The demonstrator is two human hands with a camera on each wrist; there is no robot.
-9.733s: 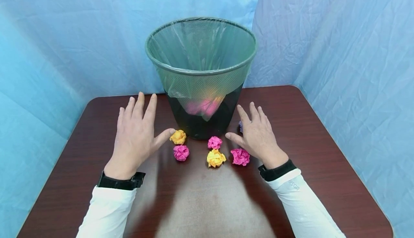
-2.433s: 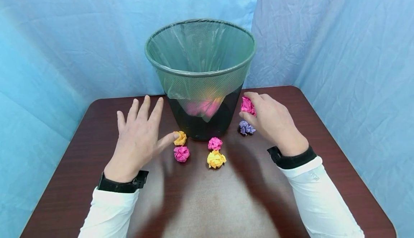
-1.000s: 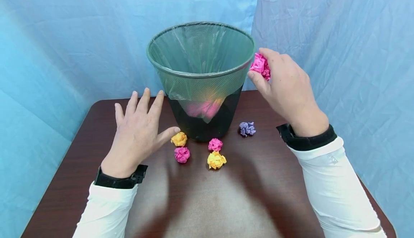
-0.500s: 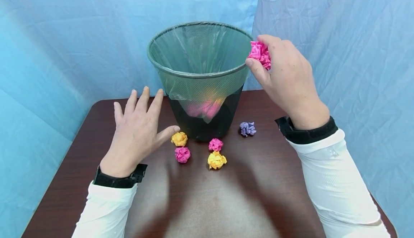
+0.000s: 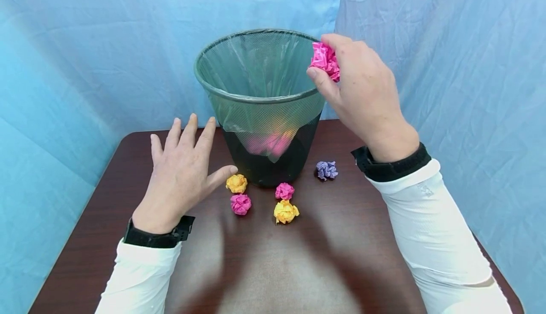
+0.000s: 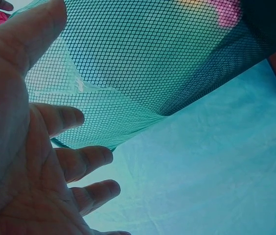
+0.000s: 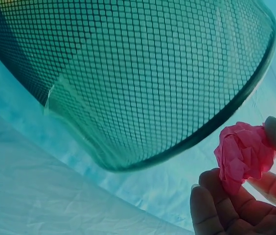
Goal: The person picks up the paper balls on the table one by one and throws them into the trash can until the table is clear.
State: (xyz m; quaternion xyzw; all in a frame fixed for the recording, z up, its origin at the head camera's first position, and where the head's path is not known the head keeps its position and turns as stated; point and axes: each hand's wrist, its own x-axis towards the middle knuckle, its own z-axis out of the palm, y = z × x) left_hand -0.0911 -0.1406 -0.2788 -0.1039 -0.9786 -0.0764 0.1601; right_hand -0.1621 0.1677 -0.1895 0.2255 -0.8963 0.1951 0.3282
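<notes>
Between thumb and fingers my right hand (image 5: 367, 86) pinches a crumpled pink paper ball (image 5: 325, 61) at the right rim of a mesh wastebasket (image 5: 273, 99). The same pink paper ball (image 7: 243, 154) shows beside the basket's rim in the right wrist view. A green translucent bag lines the basket, and pink and yellow paper shows through the mesh low inside. My left hand (image 5: 179, 176) is spread with straight fingers left of the basket, its thumb tip near an orange-yellow paper ball (image 5: 236, 183). Left wrist view: the left palm (image 6: 20, 152) faces the mesh.
On the dark wooden table (image 5: 273, 266) in front of the basket lie a pink paper ball (image 5: 241, 204), a smaller pink one (image 5: 284, 191) and a yellow one (image 5: 286, 211). A purple paper ball (image 5: 326, 170) lies to the right. Blue cloth (image 5: 106, 43) hangs behind and at both sides.
My right hand took the pink ball from the table's right side, raised it beside the basket, then brought it left to the rim. The left hand has hardly moved.
</notes>
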